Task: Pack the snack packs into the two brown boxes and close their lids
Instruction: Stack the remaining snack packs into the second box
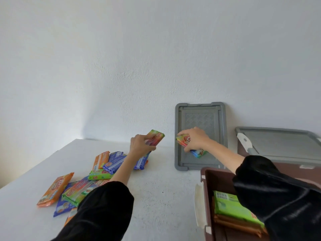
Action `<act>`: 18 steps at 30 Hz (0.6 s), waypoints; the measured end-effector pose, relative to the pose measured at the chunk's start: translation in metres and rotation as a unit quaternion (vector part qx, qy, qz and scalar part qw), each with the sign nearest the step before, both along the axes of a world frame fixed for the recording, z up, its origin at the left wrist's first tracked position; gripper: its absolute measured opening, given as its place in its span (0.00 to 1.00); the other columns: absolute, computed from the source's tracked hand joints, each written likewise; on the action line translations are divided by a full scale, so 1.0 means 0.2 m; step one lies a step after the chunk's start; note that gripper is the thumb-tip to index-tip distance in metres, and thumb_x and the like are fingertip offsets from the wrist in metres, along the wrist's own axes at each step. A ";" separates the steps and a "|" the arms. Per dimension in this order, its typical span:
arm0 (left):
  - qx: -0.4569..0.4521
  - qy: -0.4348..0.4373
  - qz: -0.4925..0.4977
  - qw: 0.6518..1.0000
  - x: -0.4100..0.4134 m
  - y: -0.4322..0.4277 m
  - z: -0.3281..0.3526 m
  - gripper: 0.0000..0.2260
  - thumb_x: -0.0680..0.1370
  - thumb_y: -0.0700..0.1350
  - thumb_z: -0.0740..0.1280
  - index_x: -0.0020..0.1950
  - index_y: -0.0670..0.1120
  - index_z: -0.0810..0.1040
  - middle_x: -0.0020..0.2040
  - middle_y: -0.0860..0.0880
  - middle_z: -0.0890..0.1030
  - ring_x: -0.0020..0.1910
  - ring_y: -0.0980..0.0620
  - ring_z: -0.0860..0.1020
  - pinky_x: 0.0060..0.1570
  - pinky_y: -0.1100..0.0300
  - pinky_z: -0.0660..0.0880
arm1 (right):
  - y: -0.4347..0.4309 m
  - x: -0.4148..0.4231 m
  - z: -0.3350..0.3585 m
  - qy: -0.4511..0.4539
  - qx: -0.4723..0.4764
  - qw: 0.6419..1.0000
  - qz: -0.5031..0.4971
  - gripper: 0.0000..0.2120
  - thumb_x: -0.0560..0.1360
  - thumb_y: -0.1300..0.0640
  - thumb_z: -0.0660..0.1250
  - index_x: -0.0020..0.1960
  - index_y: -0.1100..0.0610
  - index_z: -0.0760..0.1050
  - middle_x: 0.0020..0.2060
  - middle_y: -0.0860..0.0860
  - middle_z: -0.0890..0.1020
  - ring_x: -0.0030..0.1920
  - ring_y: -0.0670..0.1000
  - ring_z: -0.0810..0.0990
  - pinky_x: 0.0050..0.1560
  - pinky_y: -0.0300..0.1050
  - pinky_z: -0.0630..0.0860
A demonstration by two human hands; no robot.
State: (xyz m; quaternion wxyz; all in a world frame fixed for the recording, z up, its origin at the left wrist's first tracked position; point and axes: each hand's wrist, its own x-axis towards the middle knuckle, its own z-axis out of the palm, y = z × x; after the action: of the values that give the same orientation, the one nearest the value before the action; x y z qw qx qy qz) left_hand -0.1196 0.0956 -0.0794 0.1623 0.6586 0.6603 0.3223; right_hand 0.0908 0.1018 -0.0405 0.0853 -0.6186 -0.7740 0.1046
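Right now I see the left hand (141, 145) pinching a green-red snack pack (155, 137); at its 3 o'clock the right hand (195, 139) grips two packs (184, 140) before a grey lid (199, 119). At 8 o'clock lie loose packs (78, 185), at 5 the open brown box (208, 176).

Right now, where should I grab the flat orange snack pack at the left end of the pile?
Probably pinch the flat orange snack pack across its narrow width, coming from above-left: it lies flat on the white table, left edge free, a blue pack crowding its right.
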 end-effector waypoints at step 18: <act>-0.067 0.154 -0.391 0.905 0.84 -0.50 0.12 0.23 0.69 0.46 0.75 0.62 0.54 0.77 0.59 0.46 0.78 0.57 0.47 0.75 0.57 0.55 0.72 | -0.71 0.89 0.03 -0.090 -0.087 0.992 0.030 0.39 0.64 0.62 0.75 0.71 0.49 0.63 0.62 0.54 0.69 0.60 0.54 0.70 0.56 0.44 0.70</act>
State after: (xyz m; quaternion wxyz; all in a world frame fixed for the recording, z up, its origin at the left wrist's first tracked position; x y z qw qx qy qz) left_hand 0.0494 -0.0036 -0.0561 0.2158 0.8930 0.3862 0.0822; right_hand 0.2697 -0.0401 -0.0355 -0.0422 -0.6070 -0.7847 0.1181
